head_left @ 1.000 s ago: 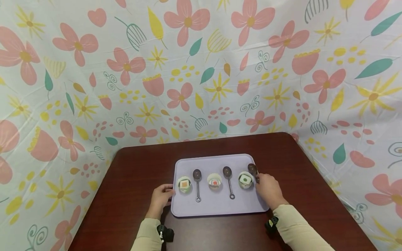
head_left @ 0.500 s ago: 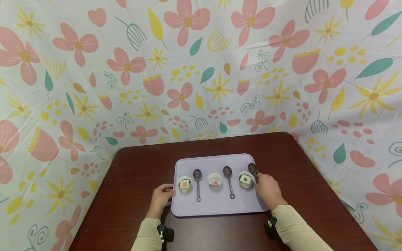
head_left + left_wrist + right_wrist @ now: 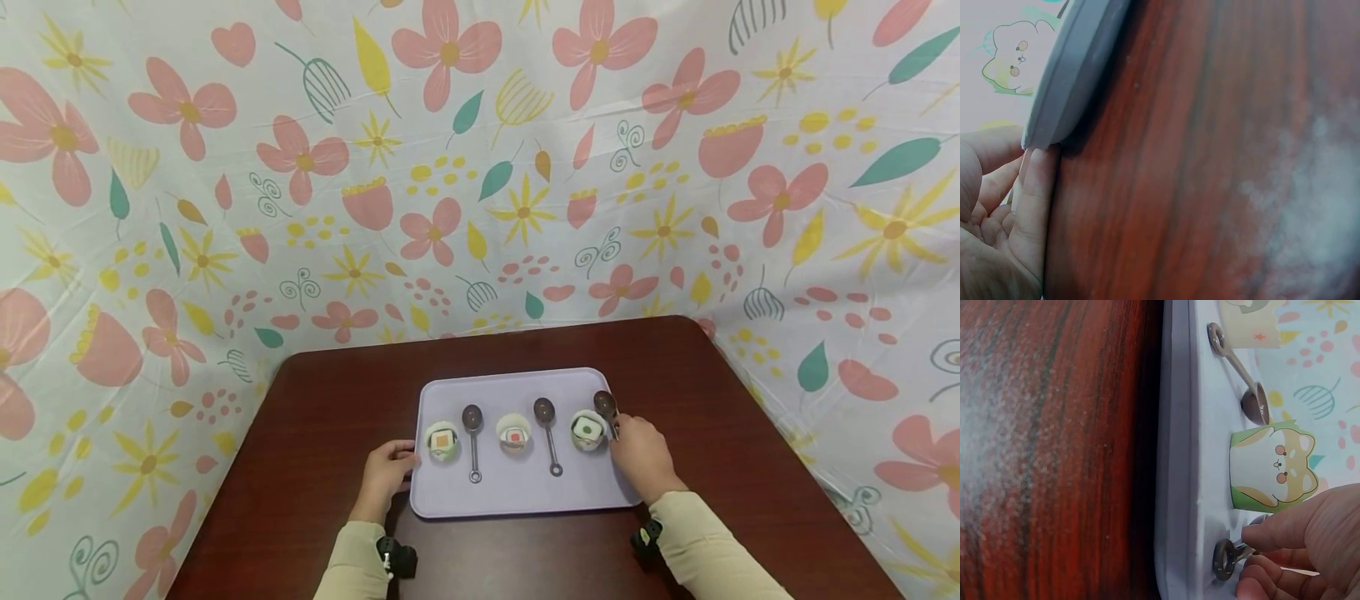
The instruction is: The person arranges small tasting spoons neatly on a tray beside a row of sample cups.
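A pale lilac tray (image 3: 517,492) lies on the table with three small paper cups and three brown measuring spoons on it. My left hand (image 3: 386,475) grips its left edge; in the left wrist view my fingers (image 3: 1038,181) meet the rim. At the tray's right end, my right hand (image 3: 642,454) pinches the handle of the right measuring spoon (image 3: 604,403). The right wrist view shows that spoon's ring end (image 3: 1225,559) by my thumb, beside a cup with a dog face (image 3: 1272,465). The left spoon (image 3: 472,417) and middle spoon (image 3: 545,410) lie between the cups.
The left cup (image 3: 442,442) holds a square piece with an orange patch, the middle cup (image 3: 513,435) a red one, the right cup (image 3: 588,431) a green one. Flower-printed cloth (image 3: 465,233) hangs behind the dark wooden table (image 3: 337,400).
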